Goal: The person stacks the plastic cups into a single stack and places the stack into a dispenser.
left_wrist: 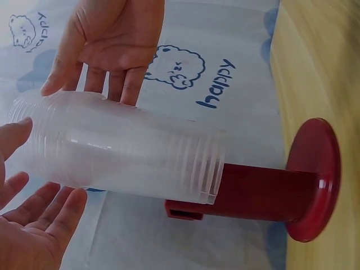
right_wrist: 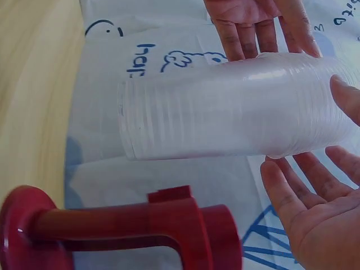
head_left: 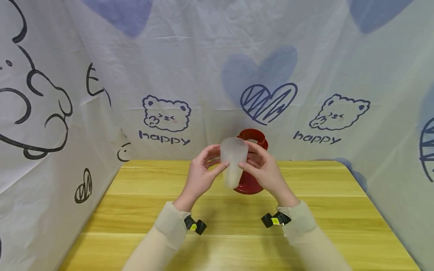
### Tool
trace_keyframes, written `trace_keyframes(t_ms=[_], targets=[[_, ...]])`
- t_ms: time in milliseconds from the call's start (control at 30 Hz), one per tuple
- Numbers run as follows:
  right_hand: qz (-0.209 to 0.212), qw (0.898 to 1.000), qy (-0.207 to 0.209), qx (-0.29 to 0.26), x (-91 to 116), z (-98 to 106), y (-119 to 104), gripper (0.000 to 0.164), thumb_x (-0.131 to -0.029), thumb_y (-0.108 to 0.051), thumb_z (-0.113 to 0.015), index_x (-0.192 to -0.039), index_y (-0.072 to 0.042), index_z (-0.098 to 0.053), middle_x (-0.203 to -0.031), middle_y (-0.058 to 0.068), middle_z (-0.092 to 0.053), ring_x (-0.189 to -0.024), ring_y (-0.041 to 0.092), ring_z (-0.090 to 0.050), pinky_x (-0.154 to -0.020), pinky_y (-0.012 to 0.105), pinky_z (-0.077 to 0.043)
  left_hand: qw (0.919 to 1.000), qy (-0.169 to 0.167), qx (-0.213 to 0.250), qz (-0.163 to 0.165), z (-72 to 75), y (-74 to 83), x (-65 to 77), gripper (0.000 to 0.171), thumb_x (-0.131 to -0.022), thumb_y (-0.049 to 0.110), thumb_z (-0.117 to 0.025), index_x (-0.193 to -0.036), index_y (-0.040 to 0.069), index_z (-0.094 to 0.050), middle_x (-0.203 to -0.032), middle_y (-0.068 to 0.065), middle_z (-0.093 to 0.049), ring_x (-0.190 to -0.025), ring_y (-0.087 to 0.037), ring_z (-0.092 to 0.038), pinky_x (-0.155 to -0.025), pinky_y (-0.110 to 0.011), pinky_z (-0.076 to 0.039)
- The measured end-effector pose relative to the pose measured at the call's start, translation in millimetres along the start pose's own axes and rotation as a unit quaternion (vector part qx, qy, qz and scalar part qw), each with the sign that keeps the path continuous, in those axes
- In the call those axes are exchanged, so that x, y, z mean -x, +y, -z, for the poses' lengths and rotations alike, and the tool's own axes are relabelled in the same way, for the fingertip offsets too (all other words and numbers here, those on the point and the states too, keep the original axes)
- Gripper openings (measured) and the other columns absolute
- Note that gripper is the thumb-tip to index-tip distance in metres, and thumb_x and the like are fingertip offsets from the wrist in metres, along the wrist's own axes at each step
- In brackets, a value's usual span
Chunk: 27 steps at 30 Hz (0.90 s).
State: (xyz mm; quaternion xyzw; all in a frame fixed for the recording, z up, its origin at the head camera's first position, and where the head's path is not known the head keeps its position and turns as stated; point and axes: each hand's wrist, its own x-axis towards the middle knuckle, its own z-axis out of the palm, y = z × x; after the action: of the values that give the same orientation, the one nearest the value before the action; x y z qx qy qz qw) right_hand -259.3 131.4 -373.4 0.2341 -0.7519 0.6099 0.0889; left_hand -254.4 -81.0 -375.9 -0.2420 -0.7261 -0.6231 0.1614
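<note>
A nested stack of clear plastic cups (head_left: 234,156) is held up above the table, its wide rims at the top and the bottoms pointing down. My left hand (head_left: 203,169) holds its left side near the rims, thumb in front and fingers behind. On the opposite side my right hand (head_left: 266,169) grips the stack the same way. Just behind it stands a dark red holder (head_left: 249,189) with a round base, a post and a ring-shaped top. The left wrist view shows the cups (left_wrist: 124,149) in front of the post, apart from the holder in the right wrist view.
The holder rests on a yellow wood-grain table (head_left: 152,214), near its back edge. A white cloth (head_left: 203,75) printed with hearts and bears hangs behind the table and along both sides.
</note>
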Motion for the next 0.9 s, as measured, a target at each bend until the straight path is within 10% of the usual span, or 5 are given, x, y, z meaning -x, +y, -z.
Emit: trace_keyframes(t_ms=[500, 900], targets=[[0.028, 0.998, 0.047, 0.007, -32, 23, -19, 0.056, -0.09, -0.003, -0.07, -0.14, 0.001, -0.045, -0.128, 0.019, -0.057, -0.112, 0.029, -0.058, -0.094, 0.026, -0.051, 0.9996, -0.019, 0.001, -0.019, -10.9, 14.4, -44.1, 0.055, -0.09, 0.015, -0.074, -0.139, 0.009, -0.052, -0.132, -0.01, -0.058, -0.117, -0.022, -0.057, -0.097, -0.046, -0.05], [0.011, 0.997, 0.073, 0.019, -47, 37, -28, 0.054, -0.091, -0.016, -0.072, -0.14, -0.005, -0.05, -0.136, 0.01, -0.056, -0.118, 0.027, -0.057, -0.101, 0.038, -0.048, 0.9994, -0.021, 0.001, -0.026, -18.5, 22.0, -65.7, 0.058, -0.089, 0.011, -0.074, -0.142, 0.008, -0.05, -0.133, -0.01, -0.057, -0.117, -0.021, -0.057, -0.098, -0.037, -0.051]])
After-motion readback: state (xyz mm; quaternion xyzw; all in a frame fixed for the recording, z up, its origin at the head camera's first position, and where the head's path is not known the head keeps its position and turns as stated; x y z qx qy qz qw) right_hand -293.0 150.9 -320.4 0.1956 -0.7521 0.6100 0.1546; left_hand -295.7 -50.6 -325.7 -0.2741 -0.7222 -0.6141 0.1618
